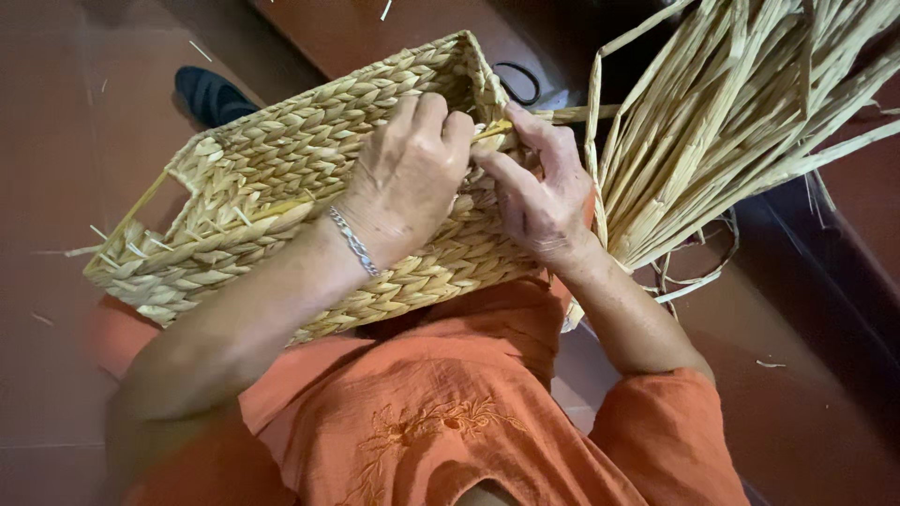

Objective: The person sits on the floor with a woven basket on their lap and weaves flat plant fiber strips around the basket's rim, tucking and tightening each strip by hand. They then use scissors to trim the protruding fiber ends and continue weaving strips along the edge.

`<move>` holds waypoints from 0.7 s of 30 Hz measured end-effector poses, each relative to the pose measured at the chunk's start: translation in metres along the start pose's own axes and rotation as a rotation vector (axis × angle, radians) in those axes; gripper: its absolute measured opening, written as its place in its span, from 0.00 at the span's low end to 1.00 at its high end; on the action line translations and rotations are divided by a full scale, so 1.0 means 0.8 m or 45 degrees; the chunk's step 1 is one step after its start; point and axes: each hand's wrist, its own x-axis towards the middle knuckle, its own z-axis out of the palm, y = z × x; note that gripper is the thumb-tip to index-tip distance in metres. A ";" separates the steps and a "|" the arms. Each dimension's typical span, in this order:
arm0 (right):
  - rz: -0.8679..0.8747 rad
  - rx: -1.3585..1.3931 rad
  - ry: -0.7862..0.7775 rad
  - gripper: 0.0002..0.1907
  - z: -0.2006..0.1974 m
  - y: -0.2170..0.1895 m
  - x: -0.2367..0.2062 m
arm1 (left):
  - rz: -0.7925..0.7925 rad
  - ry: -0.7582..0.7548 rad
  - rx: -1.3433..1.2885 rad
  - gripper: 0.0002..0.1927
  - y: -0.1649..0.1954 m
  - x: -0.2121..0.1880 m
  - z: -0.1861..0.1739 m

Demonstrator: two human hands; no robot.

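With the woven basket (281, 197) tipped across the lap, the left hand (408, 178) presses curled on its side while the right hand (539, 192) pinches a straw strand (492, 131) at the rim, which looks brittle enough to snap if tugged hard.

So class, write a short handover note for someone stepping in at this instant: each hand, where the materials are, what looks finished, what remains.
Left hand: rests on the woven basket, fingers curled at its rim by the corner.
Right hand: pinches a flat straw strand at the same corner.
Basket lies tilted on the lap, its side walls fully plaited.
Bundle of loose straw lies to the right; scissors lie on the floor beyond the basket.
Left: the strand at the corner is not yet tucked in.
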 end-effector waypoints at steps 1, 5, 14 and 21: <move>0.008 -0.015 -0.010 0.20 0.001 0.001 -0.001 | 0.002 0.019 0.053 0.07 0.003 0.000 0.004; -0.113 -0.120 0.059 0.22 0.008 0.008 -0.001 | 0.052 0.171 0.204 0.04 0.004 -0.008 0.017; -0.146 -0.221 0.095 0.19 0.030 0.024 0.001 | 0.069 0.151 0.205 0.06 -0.014 0.004 0.036; -0.144 -0.296 -0.022 0.26 0.007 -0.002 0.005 | -0.024 -0.027 -0.715 0.09 -0.047 -0.022 -0.021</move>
